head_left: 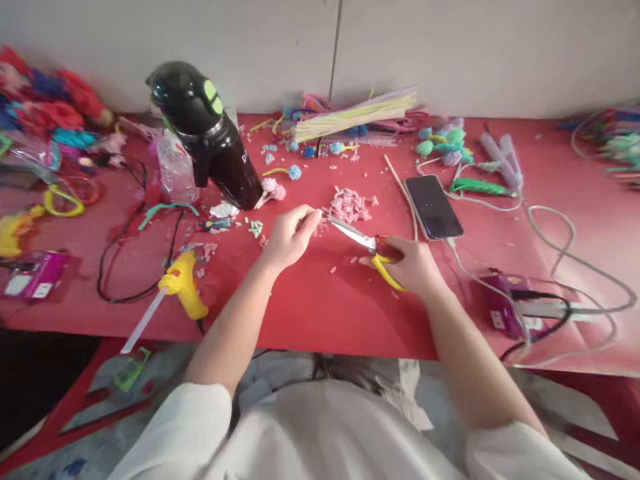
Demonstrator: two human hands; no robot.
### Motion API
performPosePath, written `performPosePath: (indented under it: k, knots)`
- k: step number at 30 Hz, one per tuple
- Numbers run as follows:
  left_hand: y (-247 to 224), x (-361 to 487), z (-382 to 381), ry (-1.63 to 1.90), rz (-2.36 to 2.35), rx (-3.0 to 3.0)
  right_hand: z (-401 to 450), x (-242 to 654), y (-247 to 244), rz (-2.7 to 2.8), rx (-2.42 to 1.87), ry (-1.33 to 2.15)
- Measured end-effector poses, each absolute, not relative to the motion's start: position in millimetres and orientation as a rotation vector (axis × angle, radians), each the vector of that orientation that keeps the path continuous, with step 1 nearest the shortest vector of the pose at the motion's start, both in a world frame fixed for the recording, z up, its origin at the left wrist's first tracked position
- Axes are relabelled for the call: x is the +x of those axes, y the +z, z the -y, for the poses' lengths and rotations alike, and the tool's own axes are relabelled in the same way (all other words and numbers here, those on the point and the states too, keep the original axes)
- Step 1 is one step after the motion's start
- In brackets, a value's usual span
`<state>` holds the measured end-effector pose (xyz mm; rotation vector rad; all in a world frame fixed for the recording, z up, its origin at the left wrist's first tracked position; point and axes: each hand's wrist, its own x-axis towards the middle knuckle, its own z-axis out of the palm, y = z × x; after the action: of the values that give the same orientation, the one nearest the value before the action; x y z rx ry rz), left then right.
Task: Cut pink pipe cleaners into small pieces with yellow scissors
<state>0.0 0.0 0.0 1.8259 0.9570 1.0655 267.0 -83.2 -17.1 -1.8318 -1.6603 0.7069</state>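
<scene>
Evidently one pair of scissors (pixel 371 244), one pink pile (pixel 350 205)

Two hands work over the red table (pixel 320 313). The left hand (pixel 287 237) has its fingers pinched together on one short pink strip (pixel 325 214), small and blurred. The right hand (pixel 413 263) has its fingers closed around the yellow handles of the scissors, whose tips point at that pinch; whether the blades part, I cannot tell. The pink pile of cut pieces, too many to count, lies just beyond the blades. One smartphone (pixel 434 207) lies beyond the right hand, and one black flask (pixel 225 160) stands beyond the left. Two purple boxes sit near the sides, one left (pixel 43 273), one right (pixel 507 300). One yellow glue gun (pixel 186 283) lies near the front edge, its pale stick reaching past it. Between the forearms, red tabletop stretches to that edge; at the back, one pale-yellow bundle of pipe cleaners (pixel 356 117) lies near the wall (pixel 450 53).
</scene>
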Motion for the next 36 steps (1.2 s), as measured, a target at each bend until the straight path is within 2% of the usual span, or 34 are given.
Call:
performPosePath:
  k: [36]
  knots:
    - [1, 0, 2, 1.041, -0.994, 1.991, 84, 263, -7, 1.686, -1.832, 0.694]
